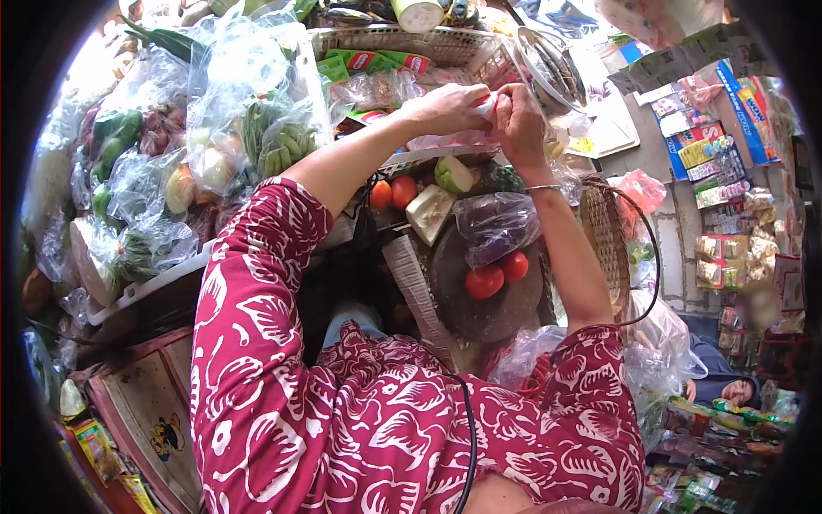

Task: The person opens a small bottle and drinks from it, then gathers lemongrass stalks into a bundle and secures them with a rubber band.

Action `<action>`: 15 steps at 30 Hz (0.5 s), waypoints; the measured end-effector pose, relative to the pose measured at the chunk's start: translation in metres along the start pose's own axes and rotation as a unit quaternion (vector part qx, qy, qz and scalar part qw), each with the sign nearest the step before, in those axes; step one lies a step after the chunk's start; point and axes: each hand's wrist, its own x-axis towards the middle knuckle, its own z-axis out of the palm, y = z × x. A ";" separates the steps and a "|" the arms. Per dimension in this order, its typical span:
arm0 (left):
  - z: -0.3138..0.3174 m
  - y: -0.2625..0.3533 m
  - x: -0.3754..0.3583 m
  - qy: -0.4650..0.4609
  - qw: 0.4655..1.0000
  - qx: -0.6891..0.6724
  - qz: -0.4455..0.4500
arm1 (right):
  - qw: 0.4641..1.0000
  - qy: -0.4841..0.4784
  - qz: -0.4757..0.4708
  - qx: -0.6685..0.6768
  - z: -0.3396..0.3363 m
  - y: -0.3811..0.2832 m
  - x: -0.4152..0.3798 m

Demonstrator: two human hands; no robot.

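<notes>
Up at the far side of the stall, my left hand (447, 109) and my right hand (520, 128) meet with fingers pinched together. Between them is a thin, clear-to-pinkish plastic bag (486, 110); its contents cannot be made out. Just below my hands lie a cut green vegetable (453, 175), a pale cut piece (430, 214) and red tomatoes (403, 192). Nearer my body, a round dark stone slab (475, 317) bears two more tomatoes (485, 281) and a clear bag with something purple (497, 224).
Bagged vegetables (257, 111) crowd the left side. A woven basket (454, 43) with green and red packets (368, 62) stands behind my hands. A wicker basket (604, 244) is beside my right forearm. Hanging sachets (719, 171) line the right; a person (723, 381) is at lower right.
</notes>
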 end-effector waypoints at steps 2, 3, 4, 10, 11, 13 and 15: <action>0.000 0.000 -0.003 0.002 1.000 0.006 0.010 | 1.000 0.010 0.004 -0.006 0.007 0.013 -0.004; 0.003 -0.003 -0.004 0.038 0.999 -0.002 0.036 | 0.993 0.085 0.082 0.016 0.014 0.035 -0.006; 0.004 -0.004 -0.005 0.075 0.995 -0.009 0.062 | 0.974 0.160 0.159 0.038 0.016 0.052 -0.004; 0.004 0.006 -0.004 0.028 0.997 -0.037 0.055 | 0.648 0.347 0.355 0.577 -0.011 0.076 -0.006; 0.005 0.007 -0.005 0.043 0.996 0.002 0.077 | 0.616 0.331 0.357 0.619 -0.017 0.087 -0.010; 0.005 0.008 -0.007 0.063 0.973 0.099 0.197 | 0.534 0.304 0.374 0.695 -0.032 0.082 -0.019; 0.003 0.008 -0.003 0.019 0.989 0.042 0.143 | 0.518 0.302 0.366 0.712 -0.046 0.069 -0.034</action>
